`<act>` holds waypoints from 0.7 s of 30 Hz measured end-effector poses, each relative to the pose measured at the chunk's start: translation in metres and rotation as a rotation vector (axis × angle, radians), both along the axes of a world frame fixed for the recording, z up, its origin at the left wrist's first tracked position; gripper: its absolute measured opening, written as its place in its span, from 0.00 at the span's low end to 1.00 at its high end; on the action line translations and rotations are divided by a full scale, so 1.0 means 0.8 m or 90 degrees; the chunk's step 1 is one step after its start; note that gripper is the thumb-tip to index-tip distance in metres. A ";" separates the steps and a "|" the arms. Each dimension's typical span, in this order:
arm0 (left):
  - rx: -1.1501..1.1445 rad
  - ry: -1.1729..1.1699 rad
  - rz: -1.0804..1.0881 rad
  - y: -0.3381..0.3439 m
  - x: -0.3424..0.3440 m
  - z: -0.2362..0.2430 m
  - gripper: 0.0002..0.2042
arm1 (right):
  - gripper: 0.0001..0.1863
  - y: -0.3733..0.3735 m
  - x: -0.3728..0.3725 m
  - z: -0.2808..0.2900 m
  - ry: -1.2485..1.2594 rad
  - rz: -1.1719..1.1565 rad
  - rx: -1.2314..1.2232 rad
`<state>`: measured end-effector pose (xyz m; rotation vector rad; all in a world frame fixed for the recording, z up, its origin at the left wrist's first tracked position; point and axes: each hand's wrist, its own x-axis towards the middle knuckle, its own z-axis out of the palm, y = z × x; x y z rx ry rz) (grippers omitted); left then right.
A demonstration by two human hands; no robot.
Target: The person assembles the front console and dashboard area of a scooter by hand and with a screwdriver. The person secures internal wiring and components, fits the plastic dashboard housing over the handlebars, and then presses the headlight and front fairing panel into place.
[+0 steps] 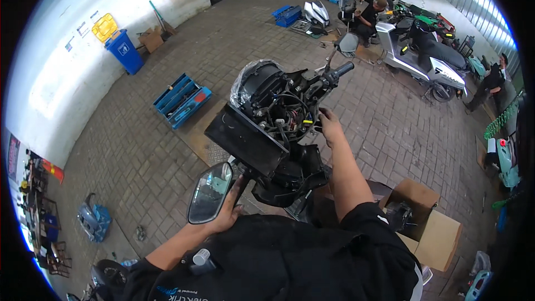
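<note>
A partly dismantled scooter front (287,111) stands below me, with exposed wiring, a plastic-wrapped dash (259,86) and a black panel (242,142). My left hand (227,212) is wrapped around the left handlebar (238,188), just right of the oval mirror (209,192). My right hand (330,128) is at the right side of the wiring, below the right grip (343,71); its fingers are curled, and what they hold is hidden behind its parts.
A blue toolbox (173,114) lies open at the left. An open cardboard box (434,234) sits at the lower right. A blue bin (123,53) stands by the wall. One person (365,19) crouches among white scooters (401,50) behind; another (487,83) is at the right.
</note>
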<state>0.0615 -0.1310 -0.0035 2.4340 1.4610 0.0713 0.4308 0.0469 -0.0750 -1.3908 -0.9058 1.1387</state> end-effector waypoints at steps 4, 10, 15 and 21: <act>-0.013 -0.048 -0.014 0.004 -0.005 -0.001 0.40 | 0.19 -0.030 -0.007 0.011 -0.008 -0.006 0.064; 0.048 -0.076 -0.001 0.011 0.013 0.037 0.39 | 0.24 -0.092 -0.045 0.045 -0.399 -0.069 0.173; -0.060 -0.052 -0.002 0.022 0.021 0.039 0.38 | 0.28 -0.114 -0.059 0.066 -0.455 0.036 0.235; 0.061 -0.189 -0.012 0.025 0.025 0.000 0.40 | 0.40 -0.011 0.000 0.063 -0.447 -0.102 0.052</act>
